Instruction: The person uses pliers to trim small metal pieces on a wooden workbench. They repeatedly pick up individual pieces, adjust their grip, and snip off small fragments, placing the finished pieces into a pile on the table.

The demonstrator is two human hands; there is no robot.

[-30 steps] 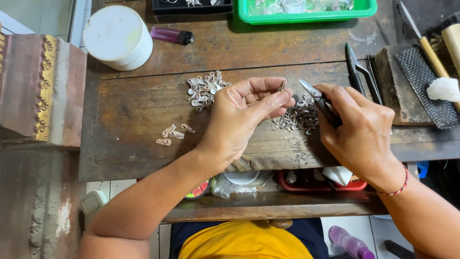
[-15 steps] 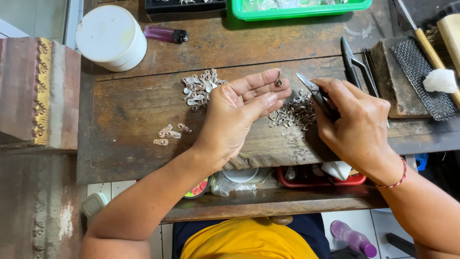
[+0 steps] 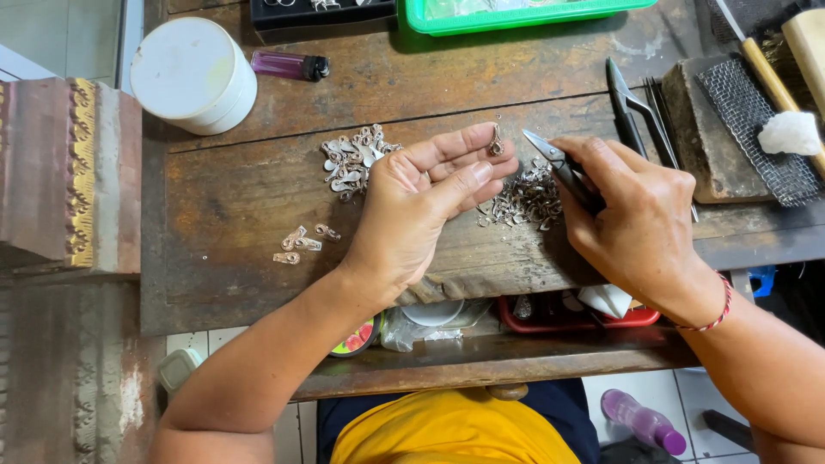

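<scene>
Pinched at the fingertips of the palm-up left hand (image 3: 421, 206) sits one small silver metal piece (image 3: 497, 140), raised above the worn wooden workbench (image 3: 232, 223). Beside it, the right hand (image 3: 636, 215) grips slim steel tweezers (image 3: 554, 159) closed in its fingers, tips aimed at that piece. Under both hands lies a loose heap of silver fittings (image 3: 520, 199); another heap (image 3: 352, 159) lies just left.

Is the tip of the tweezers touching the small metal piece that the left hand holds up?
Apart. The head view shows bare wood between the tweezers tip and the small metal piece at the left hand fingertips.
</scene>
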